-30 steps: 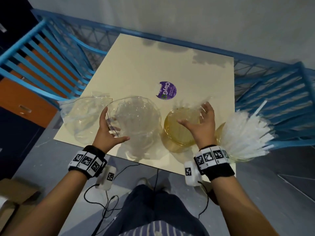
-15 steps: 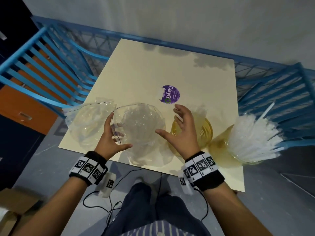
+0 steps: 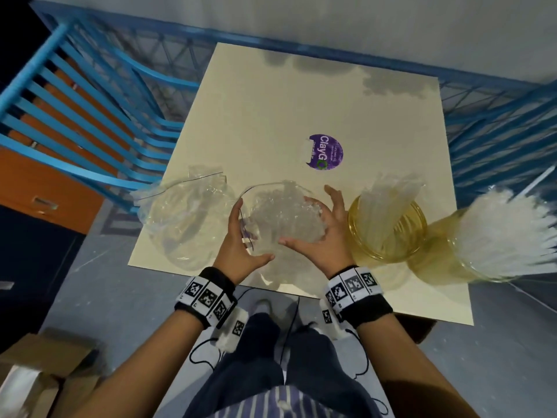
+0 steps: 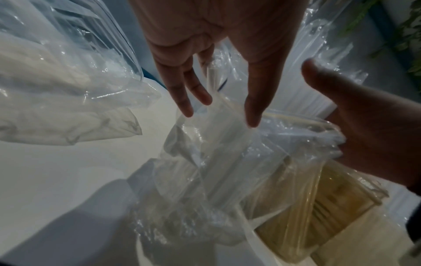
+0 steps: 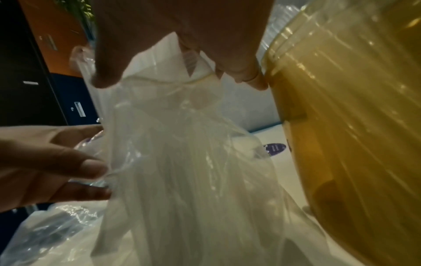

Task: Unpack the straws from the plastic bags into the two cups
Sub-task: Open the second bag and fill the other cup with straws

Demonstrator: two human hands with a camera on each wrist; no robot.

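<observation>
A crumpled clear plastic bag [image 3: 280,218] [image 4: 216,162] [image 5: 182,162] stands near the table's front edge, with pale straws showing through it. My left hand [image 3: 251,233] [image 4: 218,111] touches its left side with straight fingers. My right hand [image 3: 316,224] [image 5: 173,75] curls round its right side and top rim. Right of it a yellow cup [image 3: 388,245] [image 5: 353,126] holds a few clear straws [image 3: 388,200]. A second yellow cup [image 3: 443,260] at the far right is packed with white straws [image 3: 506,233].
Another clear bag [image 3: 180,215] lies left of my hands on the cream table [image 3: 271,101]. A purple round sticker [image 3: 326,151] marks the table's middle. Blue chairs [image 3: 90,116] flank the table. A cardboard box [image 3: 39,372] sits on the floor at lower left.
My right hand has left the middle cup and swung left to the bag, where it now wraps the right side. My left hand has stayed on the bag.
</observation>
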